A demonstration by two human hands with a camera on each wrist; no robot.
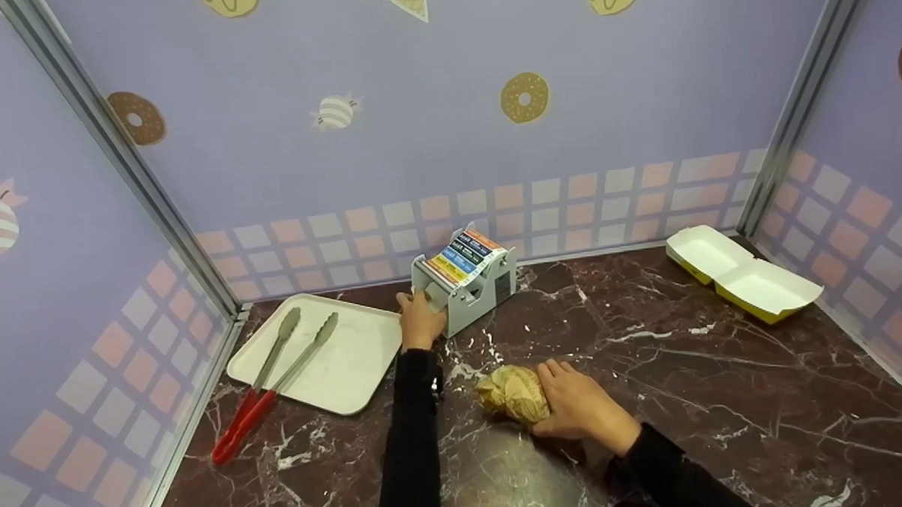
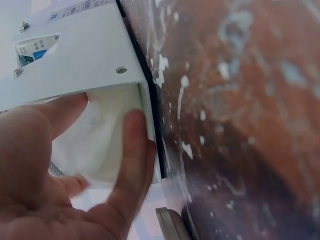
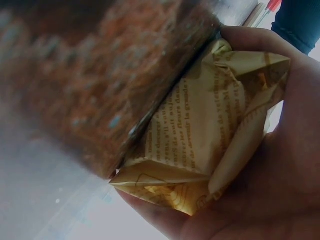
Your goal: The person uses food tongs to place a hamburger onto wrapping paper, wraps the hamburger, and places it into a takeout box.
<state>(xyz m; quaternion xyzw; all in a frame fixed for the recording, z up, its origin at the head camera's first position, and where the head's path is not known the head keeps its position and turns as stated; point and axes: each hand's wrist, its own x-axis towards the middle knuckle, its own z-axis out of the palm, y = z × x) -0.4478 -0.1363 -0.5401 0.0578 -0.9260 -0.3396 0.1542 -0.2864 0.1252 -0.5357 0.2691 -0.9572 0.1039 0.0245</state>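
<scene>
My left hand [image 1: 422, 323] is at the front of a grey label dispenser [image 1: 472, 313], which carries a strip of multicoloured labels [image 1: 465, 257] over its top. In the left wrist view, the thumb and fingers [image 2: 134, 145] reach spread into the dispenser's front opening, against whitish material [image 2: 107, 125] inside. My right hand [image 1: 576, 403] holds a bundle wrapped in printed yellow-brown paper [image 1: 514, 394] down at the table. Folded paper corners and lines of print show on the bundle [image 3: 185, 130] in the right wrist view, with the hand curled round it; its contents are hidden.
On the left, red-handled metal tongs [image 1: 264, 387] lie across a white tray [image 1: 357, 369]. An open takeaway box [image 1: 767, 284], white inside and yellow outside, sits at the back right. The dark marbled table [image 1: 688, 395] is bounded by patterned walls [image 1: 432, 149].
</scene>
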